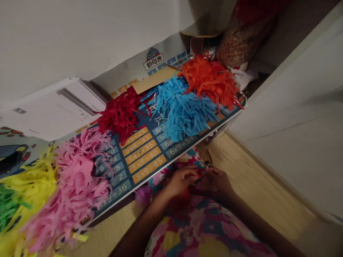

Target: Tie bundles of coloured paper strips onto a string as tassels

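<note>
My left hand (180, 182) and my right hand (215, 182) meet in my lap, just below the table's front edge, fingers pinched together on something small and reddish that I cannot make out. Both rest on flowered cloth (198, 228). On the low table (144, 160), printed with a multiplication chart, lie heaps of cut paper strips: orange (211, 80), blue (182, 109), dark red (120, 114), pink (77, 171), yellow (29, 185) and green (8, 207).
A white box (53, 107) stands behind the table on the left. At the back right stands a mesh sack (241, 39) with a red top. A white panel (300, 117) rises on the right above a wooden floor (262, 192).
</note>
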Available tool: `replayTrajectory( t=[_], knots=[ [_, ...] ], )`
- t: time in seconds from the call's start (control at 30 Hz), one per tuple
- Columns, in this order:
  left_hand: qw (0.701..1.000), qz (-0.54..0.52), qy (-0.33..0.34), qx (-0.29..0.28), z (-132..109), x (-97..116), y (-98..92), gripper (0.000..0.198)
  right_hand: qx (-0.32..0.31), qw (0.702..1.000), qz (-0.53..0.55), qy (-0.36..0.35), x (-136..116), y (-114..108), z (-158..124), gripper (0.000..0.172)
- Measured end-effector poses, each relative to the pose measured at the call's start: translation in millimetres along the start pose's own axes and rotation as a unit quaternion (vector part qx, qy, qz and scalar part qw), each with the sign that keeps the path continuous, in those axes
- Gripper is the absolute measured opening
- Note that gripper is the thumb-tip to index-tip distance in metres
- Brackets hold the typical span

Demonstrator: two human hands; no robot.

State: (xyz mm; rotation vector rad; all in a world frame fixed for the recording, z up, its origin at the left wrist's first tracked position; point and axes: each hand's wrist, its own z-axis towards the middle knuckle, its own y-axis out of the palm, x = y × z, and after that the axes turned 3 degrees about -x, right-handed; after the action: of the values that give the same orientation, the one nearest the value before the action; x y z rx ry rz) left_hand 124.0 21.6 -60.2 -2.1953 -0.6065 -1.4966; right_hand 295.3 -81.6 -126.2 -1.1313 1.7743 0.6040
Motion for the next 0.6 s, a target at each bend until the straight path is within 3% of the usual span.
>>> replayTrajectory(
  t=[0.07,0.17,0.3,0.43,0.5,0.6],
  knots=[
    [0.998,-0.016,-0.039,-0.044,9,-2,10.6,0.019,-0.008,0.998,0.067,0.006,-5,4,-3,0.044],
    [0.993,0.017,-0.100,-0.054,14,-10,17.5,0.021,0.000,0.986,0.167,0.002,-10,-11,8,0.046],
    [0.989,0.055,-0.126,-0.055,3,-18,6.8,0.020,0.044,0.969,0.243,-0.007,-15,-73,36,0.048],
    [0.984,0.102,-0.136,-0.050,-8,-27,-6.8,0.018,0.101,0.964,0.246,-0.015,-19,-128,52,0.042],
    [0.983,0.120,-0.135,-0.040,-10,-33,-10.2,0.019,0.125,0.965,0.228,-0.025,-22,-137,53,0.040],
    [0.984,0.127,-0.125,-0.018,-11,-37,-11.8,0.022,0.153,0.970,0.181,-0.045,-28,-133,53,0.038]
  ],
)
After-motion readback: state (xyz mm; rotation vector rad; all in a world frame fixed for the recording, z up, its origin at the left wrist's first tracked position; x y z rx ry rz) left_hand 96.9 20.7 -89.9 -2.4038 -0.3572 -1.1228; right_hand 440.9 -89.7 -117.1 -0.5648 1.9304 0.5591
